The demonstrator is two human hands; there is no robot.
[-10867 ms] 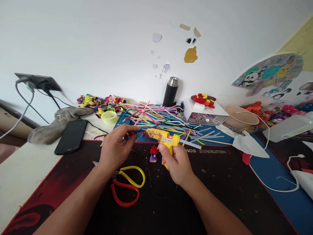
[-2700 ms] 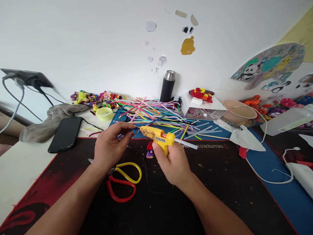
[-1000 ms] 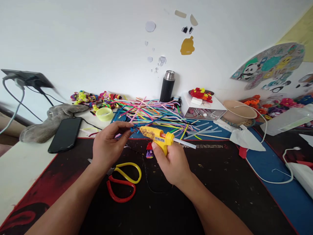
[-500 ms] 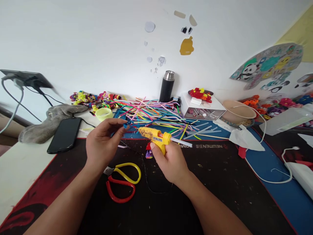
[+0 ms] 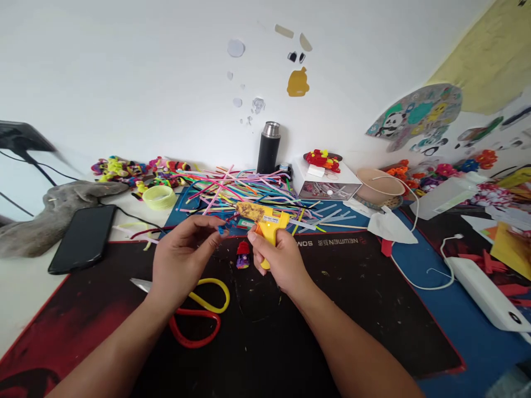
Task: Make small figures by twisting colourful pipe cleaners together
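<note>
My left hand is closed, thumb and index finger pinching a small blue piece, perhaps a bit of pipe cleaner. My right hand is wrapped round the handle of a yellow hot glue gun. The gun's stained front points left, just above and to the right of the blue piece, apart from it. On the dark mat between the hands lies a small red and purple figure. Scissors with one yellow and one red handle lie under my left wrist, which partly covers them.
Behind the hands spreads a heap of colourful pipe cleaners. A black flask stands by the wall, near a white box and a beige bowl. At left are a phone and a light green ring-shaped roll.
The view has swung to the right. The glue gun's tip has risen relative to the blue piece and is tilted differently. Both hands keep their hold.
</note>
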